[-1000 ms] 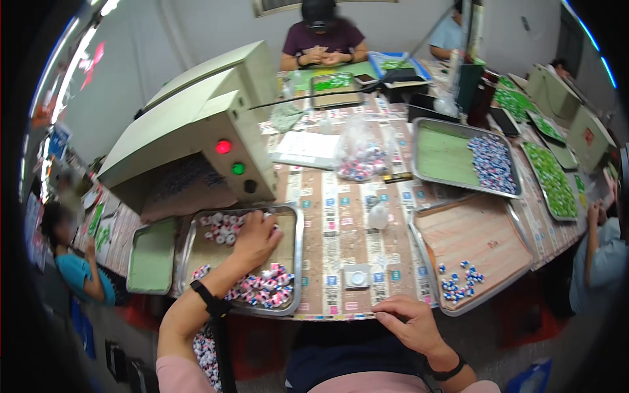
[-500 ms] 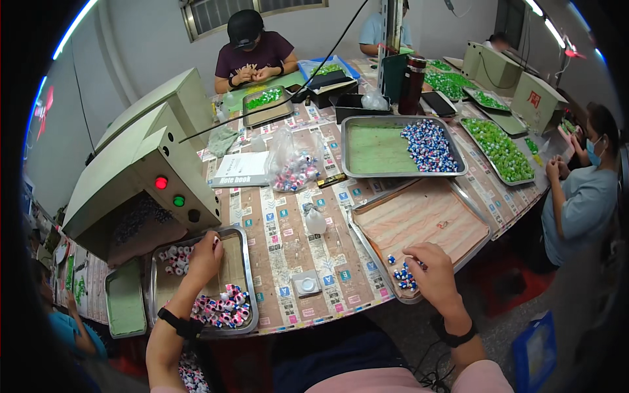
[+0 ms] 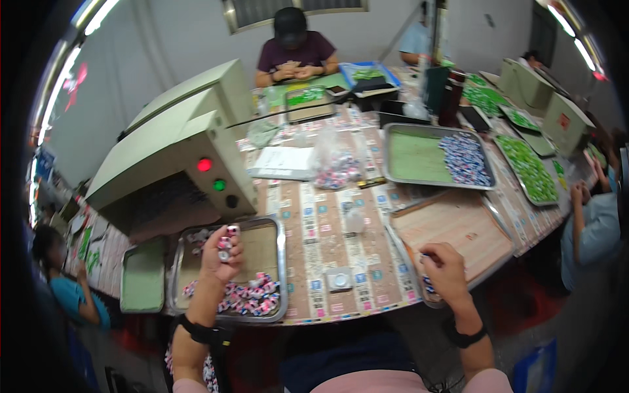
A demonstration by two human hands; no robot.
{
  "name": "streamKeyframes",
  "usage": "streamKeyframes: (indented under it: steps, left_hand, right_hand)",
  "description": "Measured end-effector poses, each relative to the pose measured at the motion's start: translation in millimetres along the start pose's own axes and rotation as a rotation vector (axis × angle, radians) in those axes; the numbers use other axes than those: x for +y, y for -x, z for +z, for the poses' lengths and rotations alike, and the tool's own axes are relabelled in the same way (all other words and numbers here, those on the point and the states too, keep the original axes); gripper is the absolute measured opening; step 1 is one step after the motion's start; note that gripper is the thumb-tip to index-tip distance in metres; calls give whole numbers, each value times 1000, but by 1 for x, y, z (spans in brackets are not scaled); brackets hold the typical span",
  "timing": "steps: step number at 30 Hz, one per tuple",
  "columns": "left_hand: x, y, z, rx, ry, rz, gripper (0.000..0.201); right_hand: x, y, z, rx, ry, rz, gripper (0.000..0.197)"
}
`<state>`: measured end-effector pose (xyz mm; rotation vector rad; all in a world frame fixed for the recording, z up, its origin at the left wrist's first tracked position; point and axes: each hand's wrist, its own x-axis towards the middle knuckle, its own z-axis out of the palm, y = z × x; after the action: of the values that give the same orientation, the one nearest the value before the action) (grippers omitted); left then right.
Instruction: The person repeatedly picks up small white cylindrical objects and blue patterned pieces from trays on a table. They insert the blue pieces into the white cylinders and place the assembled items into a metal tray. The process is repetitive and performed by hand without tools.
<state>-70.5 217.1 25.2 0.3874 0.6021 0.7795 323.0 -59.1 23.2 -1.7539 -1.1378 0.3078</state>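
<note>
Over a metal tray (image 3: 282, 262) at the left, my left hand (image 3: 221, 259) is closed around several small rounded pink-and-white pieces (image 3: 225, 247), which show between the fingers. More pink, white and black pieces (image 3: 252, 296) lie heaped in the tray's near part, and a few pale ones (image 3: 196, 241) lie behind my hand. On the right, my right hand (image 3: 447, 270) is pinched above the near left corner of a wood-coloured board in a tray (image 3: 452, 226). Small blue-and-white pieces (image 3: 429, 285) are partly hidden under it. What its fingertips hold is too blurred to name.
A beige machine (image 3: 177, 164) with red and green lights stands behind the left tray. Farther back are a clear bag of pieces (image 3: 337, 164), a notebook (image 3: 283, 162) and a green-lined tray (image 3: 413, 154) with blue-and-white pieces. Co-workers sit across the table (image 3: 295, 56) and on both sides.
The whole view has swung, so the scene sits farther right in the picture. My left hand has lifted and turned, showing the pieces in it. My right hand's fingers have drawn together.
</note>
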Motion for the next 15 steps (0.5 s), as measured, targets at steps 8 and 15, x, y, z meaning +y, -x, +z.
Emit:
streamKeyframes:
  steps: [8, 15]
  left_hand:
    - [-68, 56, 20, -243, 319, -75, 26]
    - [-103, 86, 39, -124, -13, -52, 24]
  right_hand:
    - [-37, 19, 19, -229, -596, 294, 21]
    - [-54, 28, 57, -356, -622, 307, 21]
